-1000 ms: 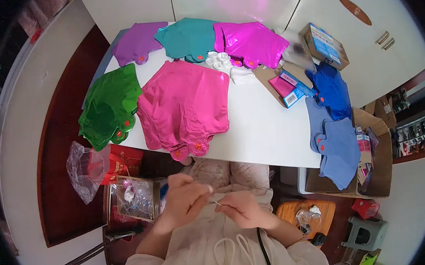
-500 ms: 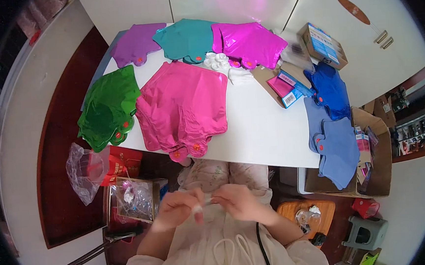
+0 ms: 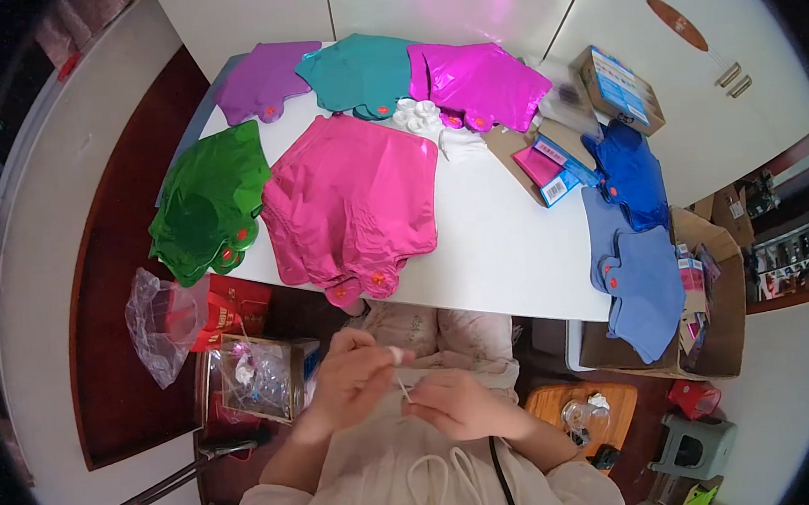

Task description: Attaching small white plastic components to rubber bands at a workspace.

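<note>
My left hand (image 3: 352, 378) and my right hand (image 3: 457, 404) meet close to my lap, below the white table's (image 3: 507, 245) near edge. Between their fingertips they pinch a small thin white stick (image 3: 401, 379) with a white tip. A stack of flat pink foil balloons (image 3: 354, 200) lies on the table just ahead of my hands. Green foil balloons (image 3: 209, 205) hang over the table's left edge.
Purple (image 3: 266, 79), teal (image 3: 354, 73) and magenta (image 3: 482, 83) foil balloons line the far edge, with white plastic pieces (image 3: 418, 115) by them. Blue balloons (image 3: 633, 227) drape off the right side over a cardboard box (image 3: 719, 324). A box of small parts (image 3: 254, 376) and a plastic bag (image 3: 161, 321) sit at my left.
My hands have shifted slightly and drawn together on the small white stick; the left hand now sits higher. Nothing on the table has moved.
</note>
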Demonstrator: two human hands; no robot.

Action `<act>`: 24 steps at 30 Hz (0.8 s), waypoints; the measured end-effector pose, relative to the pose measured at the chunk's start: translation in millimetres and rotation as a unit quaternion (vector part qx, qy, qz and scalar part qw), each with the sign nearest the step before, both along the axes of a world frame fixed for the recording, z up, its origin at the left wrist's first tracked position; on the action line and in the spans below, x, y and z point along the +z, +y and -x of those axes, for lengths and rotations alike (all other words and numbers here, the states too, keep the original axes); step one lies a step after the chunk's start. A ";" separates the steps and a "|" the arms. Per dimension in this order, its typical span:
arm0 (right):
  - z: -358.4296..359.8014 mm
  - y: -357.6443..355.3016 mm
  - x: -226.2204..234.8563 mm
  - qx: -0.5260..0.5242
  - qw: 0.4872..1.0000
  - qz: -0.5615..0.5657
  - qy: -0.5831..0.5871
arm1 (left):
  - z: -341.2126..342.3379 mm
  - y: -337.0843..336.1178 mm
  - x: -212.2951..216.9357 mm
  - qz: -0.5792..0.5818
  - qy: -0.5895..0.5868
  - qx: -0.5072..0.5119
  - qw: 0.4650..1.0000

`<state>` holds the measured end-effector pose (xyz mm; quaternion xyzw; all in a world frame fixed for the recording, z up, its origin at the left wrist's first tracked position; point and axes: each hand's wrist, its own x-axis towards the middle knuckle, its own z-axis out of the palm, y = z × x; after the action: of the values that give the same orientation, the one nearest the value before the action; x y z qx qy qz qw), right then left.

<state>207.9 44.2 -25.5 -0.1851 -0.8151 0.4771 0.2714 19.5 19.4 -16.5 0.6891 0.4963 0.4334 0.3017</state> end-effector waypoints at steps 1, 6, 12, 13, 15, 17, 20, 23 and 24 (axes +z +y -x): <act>-3.2 2.8 2.9 -0.019 1.000 -0.001 0.004 | 3.2 -1.4 -2.2 0.026 -0.055 -0.082 0.995; 3.4 8.8 -12.4 -0.088 0.996 0.005 -0.027 | 1.3 -12.1 -7.9 0.105 -0.392 -0.147 0.902; -5.7 7.8 6.8 -0.063 0.995 0.011 0.071 | 6.5 -4.5 -13.0 0.036 -0.092 -0.150 0.984; -3.8 8.6 4.5 -0.081 0.996 0.027 0.029 | 7.4 -6.4 -13.7 0.069 -0.210 -0.187 0.957; 3.0 10.6 -5.6 -0.117 0.990 0.059 -0.056 | 7.8 -8.1 -11.4 0.132 -0.433 -0.250 0.856; 2.9 2.3 -12.1 -0.040 0.999 0.007 -0.029 | -4.5 -9.3 -4.9 0.138 -0.388 -0.096 0.906; -3.7 2.0 -0.2 -0.051 0.998 -0.027 0.024 | 1.1 -4.3 -1.5 0.056 -0.114 -0.068 0.990; -0.4 10.0 -2.3 -0.123 0.992 -0.023 0.008 | 7.7 -8.1 -3.8 0.123 -0.224 -0.200 0.946; 1.8 11.7 -5.1 -0.145 0.989 -0.018 -0.012 | 7.7 -10.1 -4.9 0.176 -0.338 -0.247 0.891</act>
<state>206.1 55.9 -30.5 -0.3021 -0.7912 0.4157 0.3315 11.8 9.3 -21.4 0.5367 0.2465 0.4575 0.6647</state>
